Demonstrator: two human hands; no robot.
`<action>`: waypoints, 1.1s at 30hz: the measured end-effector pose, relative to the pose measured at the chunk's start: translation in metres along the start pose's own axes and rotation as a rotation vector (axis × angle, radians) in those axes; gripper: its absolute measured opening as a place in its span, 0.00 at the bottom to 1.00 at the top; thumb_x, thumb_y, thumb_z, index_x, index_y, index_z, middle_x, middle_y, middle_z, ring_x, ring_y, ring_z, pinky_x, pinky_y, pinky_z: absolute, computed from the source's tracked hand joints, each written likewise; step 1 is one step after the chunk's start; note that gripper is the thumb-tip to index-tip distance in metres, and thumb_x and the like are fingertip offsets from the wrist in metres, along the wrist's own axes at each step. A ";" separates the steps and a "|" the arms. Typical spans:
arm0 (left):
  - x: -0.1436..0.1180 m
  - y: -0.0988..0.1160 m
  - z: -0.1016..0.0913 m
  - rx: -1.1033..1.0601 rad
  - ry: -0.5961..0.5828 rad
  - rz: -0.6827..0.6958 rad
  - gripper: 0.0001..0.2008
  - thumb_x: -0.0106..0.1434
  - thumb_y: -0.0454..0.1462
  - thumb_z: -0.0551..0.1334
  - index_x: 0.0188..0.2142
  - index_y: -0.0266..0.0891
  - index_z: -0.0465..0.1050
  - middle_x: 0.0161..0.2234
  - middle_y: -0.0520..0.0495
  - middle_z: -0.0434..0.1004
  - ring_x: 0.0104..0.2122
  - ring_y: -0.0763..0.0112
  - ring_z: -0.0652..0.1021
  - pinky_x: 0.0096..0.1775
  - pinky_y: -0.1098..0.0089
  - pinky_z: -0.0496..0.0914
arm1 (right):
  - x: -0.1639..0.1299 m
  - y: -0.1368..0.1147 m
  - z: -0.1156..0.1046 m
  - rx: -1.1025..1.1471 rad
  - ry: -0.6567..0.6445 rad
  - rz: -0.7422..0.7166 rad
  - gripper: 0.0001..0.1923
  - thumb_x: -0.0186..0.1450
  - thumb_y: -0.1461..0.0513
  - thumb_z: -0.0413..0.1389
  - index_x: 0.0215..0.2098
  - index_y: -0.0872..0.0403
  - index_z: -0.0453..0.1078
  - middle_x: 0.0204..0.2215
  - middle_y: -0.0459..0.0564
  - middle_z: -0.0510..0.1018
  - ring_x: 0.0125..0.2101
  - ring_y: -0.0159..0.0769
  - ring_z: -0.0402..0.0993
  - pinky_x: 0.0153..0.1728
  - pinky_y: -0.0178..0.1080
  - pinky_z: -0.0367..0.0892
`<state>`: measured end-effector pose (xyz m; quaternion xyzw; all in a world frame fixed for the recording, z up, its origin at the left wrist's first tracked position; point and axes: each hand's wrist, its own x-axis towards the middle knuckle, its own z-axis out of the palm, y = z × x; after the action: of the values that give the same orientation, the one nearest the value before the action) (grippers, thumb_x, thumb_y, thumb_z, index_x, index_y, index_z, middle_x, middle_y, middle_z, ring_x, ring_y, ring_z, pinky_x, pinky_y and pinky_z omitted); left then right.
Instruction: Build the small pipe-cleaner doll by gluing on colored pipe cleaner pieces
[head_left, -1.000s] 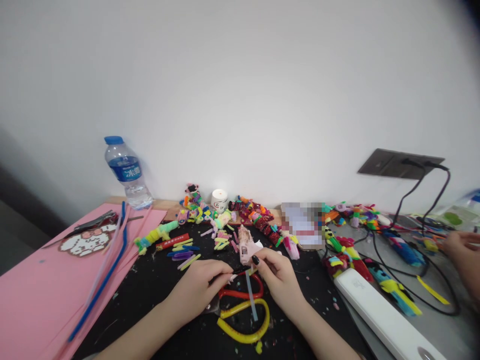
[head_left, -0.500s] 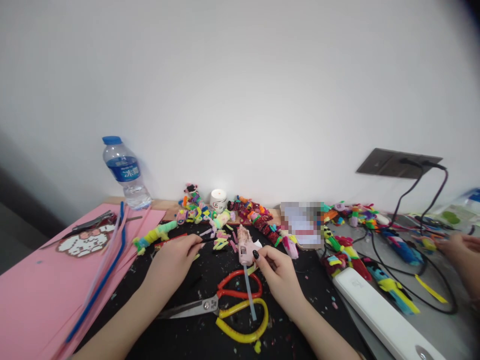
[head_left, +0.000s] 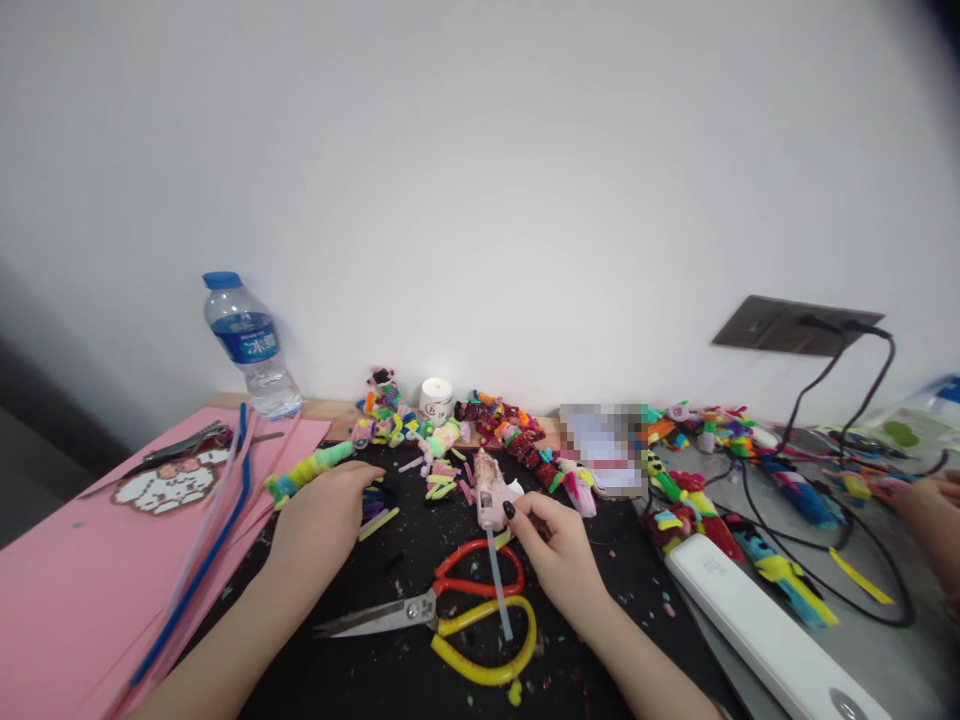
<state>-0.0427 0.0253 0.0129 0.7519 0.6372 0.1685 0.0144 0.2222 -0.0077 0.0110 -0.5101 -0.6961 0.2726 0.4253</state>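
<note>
My left hand (head_left: 326, 515) is over the left side of the black mat, back upward, its fingertips mostly hidden. Beside its fingers lie dark and purple fuzzy strips (head_left: 373, 505) and a yellow-green strip (head_left: 381, 524). Just beyond it is a yellow-green fuzzy caterpillar (head_left: 311, 470). My right hand (head_left: 561, 555) is closed, its thumb against the right side of a pink hot glue gun (head_left: 491, 508); what its curled fingers grip is hidden. A clear glue stick (head_left: 499, 590) sticks out of the gun's back. Large scissors (head_left: 420, 608) with red and yellow handles lie nearer me.
A water bottle (head_left: 251, 345) and pink sheets (head_left: 67, 590) with blue and pink strips are at left. Several fuzzy figures (head_left: 517, 435) and a white cup (head_left: 437, 400) line the wall. At right are a long white device (head_left: 765, 620), black cables and another person's hand (head_left: 926, 515).
My left hand has drawn back to the left and turned, uncovering the dark and purple strips. My right hand has hardly moved.
</note>
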 end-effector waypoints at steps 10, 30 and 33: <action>0.001 0.005 0.002 -0.060 0.206 0.100 0.18 0.64 0.31 0.49 0.47 0.31 0.73 0.47 0.36 0.76 0.48 0.52 0.74 0.50 0.54 0.67 | -0.002 0.006 0.000 -0.012 0.023 0.010 0.11 0.64 0.61 0.49 0.24 0.54 0.66 0.21 0.45 0.69 0.22 0.31 0.62 0.24 0.33 0.57; -0.006 0.026 0.019 -0.285 -0.098 0.342 0.12 0.64 0.30 0.56 0.45 0.40 0.73 0.45 0.45 0.75 0.45 0.62 0.74 0.48 0.63 0.69 | 0.004 0.017 -0.003 -0.288 0.125 -0.099 0.15 0.56 0.70 0.48 0.41 0.54 0.67 0.39 0.52 0.73 0.42 0.42 0.67 0.43 0.44 0.63; -0.006 0.028 0.021 -0.282 -0.098 0.344 0.11 0.64 0.29 0.55 0.42 0.40 0.73 0.43 0.45 0.75 0.43 0.63 0.74 0.46 0.64 0.69 | 0.004 0.022 -0.002 -0.445 0.078 -0.081 0.24 0.51 0.71 0.48 0.46 0.53 0.65 0.45 0.53 0.70 0.47 0.46 0.64 0.46 0.47 0.60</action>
<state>-0.0114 0.0188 -0.0017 0.8473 0.4684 0.2189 0.1213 0.2343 0.0031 -0.0047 -0.5732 -0.7420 0.0754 0.3394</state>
